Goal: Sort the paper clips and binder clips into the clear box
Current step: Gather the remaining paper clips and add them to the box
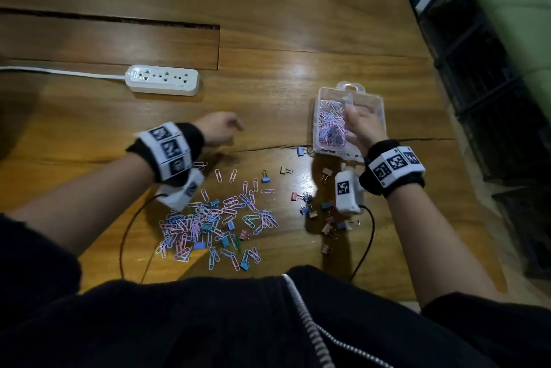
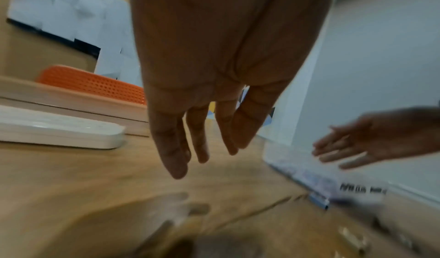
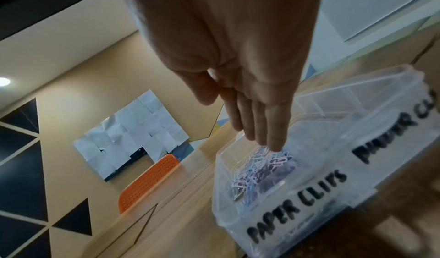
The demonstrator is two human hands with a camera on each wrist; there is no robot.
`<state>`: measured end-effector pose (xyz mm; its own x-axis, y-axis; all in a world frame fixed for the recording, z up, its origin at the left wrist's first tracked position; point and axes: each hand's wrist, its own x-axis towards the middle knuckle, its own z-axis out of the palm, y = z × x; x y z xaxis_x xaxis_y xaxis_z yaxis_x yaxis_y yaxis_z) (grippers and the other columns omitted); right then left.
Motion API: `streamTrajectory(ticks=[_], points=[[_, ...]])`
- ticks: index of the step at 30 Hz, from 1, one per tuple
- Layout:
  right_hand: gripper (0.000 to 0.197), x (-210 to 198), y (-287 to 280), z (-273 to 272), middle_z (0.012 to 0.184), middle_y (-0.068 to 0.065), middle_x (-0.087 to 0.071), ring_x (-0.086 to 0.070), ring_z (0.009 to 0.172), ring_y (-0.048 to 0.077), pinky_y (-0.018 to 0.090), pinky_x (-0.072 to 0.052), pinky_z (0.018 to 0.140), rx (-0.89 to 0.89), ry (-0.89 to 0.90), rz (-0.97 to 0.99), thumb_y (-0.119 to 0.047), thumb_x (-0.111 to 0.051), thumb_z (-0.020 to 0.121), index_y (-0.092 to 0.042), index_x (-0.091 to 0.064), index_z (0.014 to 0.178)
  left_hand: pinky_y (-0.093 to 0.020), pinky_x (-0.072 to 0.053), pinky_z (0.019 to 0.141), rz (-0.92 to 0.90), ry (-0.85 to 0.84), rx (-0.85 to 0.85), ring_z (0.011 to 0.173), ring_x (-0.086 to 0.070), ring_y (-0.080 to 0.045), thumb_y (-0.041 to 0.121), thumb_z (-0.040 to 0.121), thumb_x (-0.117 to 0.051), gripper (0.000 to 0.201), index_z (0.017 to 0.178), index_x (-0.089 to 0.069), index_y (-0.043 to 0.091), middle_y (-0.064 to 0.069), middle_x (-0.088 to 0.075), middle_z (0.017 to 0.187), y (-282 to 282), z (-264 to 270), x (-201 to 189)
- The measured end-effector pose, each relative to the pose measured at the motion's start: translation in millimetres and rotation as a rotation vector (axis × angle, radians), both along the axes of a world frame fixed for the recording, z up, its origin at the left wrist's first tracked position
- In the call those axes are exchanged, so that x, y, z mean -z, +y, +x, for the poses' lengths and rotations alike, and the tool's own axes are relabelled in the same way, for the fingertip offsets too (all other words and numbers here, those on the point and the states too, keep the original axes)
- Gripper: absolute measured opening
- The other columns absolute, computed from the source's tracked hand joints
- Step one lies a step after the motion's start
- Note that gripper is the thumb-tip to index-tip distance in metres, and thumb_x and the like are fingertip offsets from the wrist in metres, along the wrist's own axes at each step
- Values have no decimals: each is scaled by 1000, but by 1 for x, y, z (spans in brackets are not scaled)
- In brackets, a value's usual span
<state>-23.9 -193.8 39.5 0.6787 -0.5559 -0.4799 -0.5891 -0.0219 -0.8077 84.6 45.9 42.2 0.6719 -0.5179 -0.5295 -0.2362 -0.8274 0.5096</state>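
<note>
Clear box (image 3: 316,196): right-wrist view alone shows "PAPER CLIPS" label.
Right hand (image 3: 238,58): fingers (image 3: 273,130) straight, together, over clips (image 3: 266,166).
Left hand (image 2: 214,55): fingers relaxed, empty.
Bench (image 1: 268,9): loose clips only in head view.

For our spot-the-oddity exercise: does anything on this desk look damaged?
Yes: a dark jagged crack runs across the wooden tabletop, from near the left hand under the clear plastic box.
</note>
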Motion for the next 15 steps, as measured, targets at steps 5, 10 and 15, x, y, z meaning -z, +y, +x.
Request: streamTrajectory(ticks=[5, 10, 15], points=[[23, -14, 27, -28, 92, 3, -55, -54, 86, 16, 28, -48, 79, 80, -173, -62, -12, -37, 96, -4, -56, 105, -34, -43, 100, 176, -68, 103, 119, -50, -26, -1, 87, -52, 45, 131, -47, 9, -13, -51, 132, 59, -11, 25], [13, 4, 109, -69, 91, 1, -56, -52, 80, 15, 19, -45, 66, -291, -58, -111, -7, -46, 91, -16, -56, 90, -33, -39, 100, 235, -146, 178, 122, -41, -25, 14, 84, -63, 62, 140, -36, 17, -11, -40, 133, 79, -28, 34], [38, 39, 168, -82, 126, 6, -44, -39, 119, 20, 34, -34, 106, -632, 149, -403, -9, -57, 85, -13, -51, 123, -33, -34, 107, 140, -219, 211, 126, -36, -25, 12, 87, -59, 54, 138, -41, 13, -10, -39, 135, 79, -50, 43]])
